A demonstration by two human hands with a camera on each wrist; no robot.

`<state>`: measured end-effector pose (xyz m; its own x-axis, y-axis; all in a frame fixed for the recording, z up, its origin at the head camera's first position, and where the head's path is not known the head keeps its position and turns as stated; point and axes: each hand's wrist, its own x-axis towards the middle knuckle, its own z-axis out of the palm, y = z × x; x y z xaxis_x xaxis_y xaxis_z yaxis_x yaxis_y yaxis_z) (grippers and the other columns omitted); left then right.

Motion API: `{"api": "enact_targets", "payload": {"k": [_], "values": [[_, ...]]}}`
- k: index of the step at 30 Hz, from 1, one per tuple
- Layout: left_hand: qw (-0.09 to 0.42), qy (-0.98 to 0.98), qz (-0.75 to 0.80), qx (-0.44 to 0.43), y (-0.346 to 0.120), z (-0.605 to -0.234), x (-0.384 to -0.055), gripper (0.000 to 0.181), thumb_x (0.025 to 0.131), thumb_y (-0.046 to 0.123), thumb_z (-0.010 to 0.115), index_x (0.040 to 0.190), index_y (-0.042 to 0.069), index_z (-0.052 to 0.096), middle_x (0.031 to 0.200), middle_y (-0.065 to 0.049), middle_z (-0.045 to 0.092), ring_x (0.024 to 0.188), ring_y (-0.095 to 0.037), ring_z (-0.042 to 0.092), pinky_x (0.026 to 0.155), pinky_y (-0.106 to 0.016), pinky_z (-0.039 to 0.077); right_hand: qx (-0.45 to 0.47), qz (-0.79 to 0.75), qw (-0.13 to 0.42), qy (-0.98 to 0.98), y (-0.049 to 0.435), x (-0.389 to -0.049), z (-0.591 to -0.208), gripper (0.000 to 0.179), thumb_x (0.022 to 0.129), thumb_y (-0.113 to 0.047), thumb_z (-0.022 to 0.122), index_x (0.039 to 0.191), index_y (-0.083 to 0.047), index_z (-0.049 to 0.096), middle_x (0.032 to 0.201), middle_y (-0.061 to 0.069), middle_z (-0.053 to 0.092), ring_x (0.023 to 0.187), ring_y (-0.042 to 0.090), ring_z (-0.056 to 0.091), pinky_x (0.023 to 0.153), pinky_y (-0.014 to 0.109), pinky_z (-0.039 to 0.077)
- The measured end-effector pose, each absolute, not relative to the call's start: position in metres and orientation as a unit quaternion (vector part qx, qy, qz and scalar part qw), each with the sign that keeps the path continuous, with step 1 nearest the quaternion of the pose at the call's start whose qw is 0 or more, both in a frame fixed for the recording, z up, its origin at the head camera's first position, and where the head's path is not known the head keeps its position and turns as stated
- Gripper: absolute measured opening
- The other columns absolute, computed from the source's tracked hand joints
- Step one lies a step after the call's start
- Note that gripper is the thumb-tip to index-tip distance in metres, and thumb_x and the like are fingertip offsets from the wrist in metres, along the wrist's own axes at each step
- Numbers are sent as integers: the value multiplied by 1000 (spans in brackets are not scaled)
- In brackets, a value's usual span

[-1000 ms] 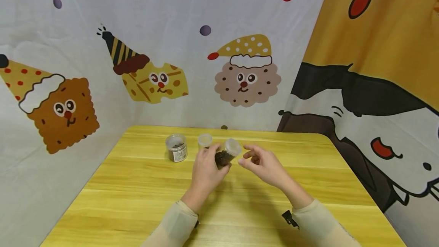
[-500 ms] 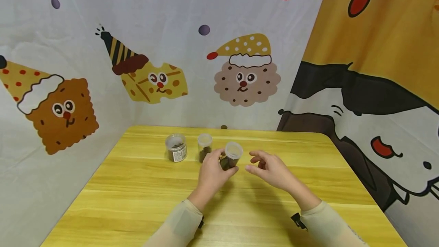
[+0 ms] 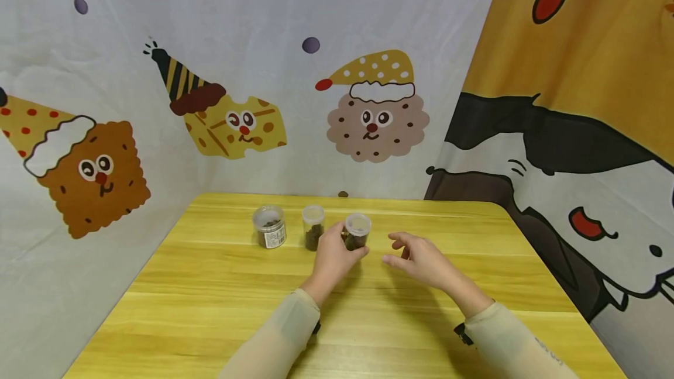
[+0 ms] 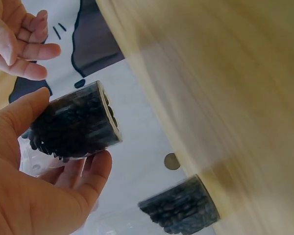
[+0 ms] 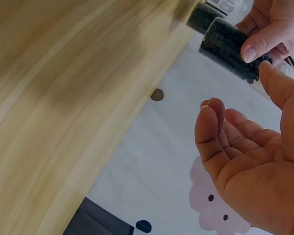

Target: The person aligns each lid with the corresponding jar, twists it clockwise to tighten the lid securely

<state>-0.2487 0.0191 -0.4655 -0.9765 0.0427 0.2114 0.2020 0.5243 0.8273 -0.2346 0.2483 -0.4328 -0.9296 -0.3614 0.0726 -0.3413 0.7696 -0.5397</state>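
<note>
My left hand [image 3: 333, 257] grips a clear plastic jar [image 3: 358, 226] with a pale translucent lid, thumb on one side and fingers on the other. The jar is partly filled with small dark bean-like pieces, and in the left wrist view its base [image 4: 110, 115] hangs apart from the tabletop. My right hand [image 3: 421, 259] hovers just right of it with fingers loosely bent and nothing in them. A similar jar [image 3: 313, 231] with dark pieces stands upright on the table, left of the held one. In the right wrist view the held jar [image 5: 228, 46] overlaps the standing jar.
Left of the standing jar is a wider, shorter clear tub [image 3: 270, 228] with a white printed label and dark contents. The wood-grain table [image 3: 221, 303] ends at the back against a white cloth [image 3: 295, 174] printed with cartoon figures.
The held jar has swung from tilted to nearly upright, and my left hand has moved slightly right and away from me. My right hand has drawn a little to the right.
</note>
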Motion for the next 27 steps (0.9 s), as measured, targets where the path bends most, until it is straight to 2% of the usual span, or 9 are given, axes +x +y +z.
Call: {"api": "enact_targets", "payload": {"k": [11, 22, 27], "values": [[45, -872, -486, -44, 29, -474, -276, 63, 86, 24, 93, 139, 5, 64, 136, -14, 71, 129, -35, 67, 109, -54, 57, -185, -254, 38, 949, 252, -244, -440, 69, 101, -48, 73, 150, -2, 58, 128, 16, 75, 82, 6, 64, 66, 27, 55], [41, -878, -475, -37, 36, -480, -286, 64, 85, 20, 93, 139, 2, 63, 135, -17, 70, 128, -37, 67, 108, -54, 57, -179, -245, 47, 952, 253, -248, -442, 62, 102, -38, 75, 149, -2, 59, 129, 19, 74, 84, 9, 66, 69, 30, 58], [36, -877, -478, -36, 38, -481, -288, 66, 85, 20, 93, 140, 1, 62, 136, -18, 70, 129, -38, 66, 109, -55, 57, -178, -245, 54, 952, 253, -247, -441, 63, 102, -39, 74, 150, -2, 58, 129, 19, 74, 84, 9, 67, 69, 29, 58]]}}
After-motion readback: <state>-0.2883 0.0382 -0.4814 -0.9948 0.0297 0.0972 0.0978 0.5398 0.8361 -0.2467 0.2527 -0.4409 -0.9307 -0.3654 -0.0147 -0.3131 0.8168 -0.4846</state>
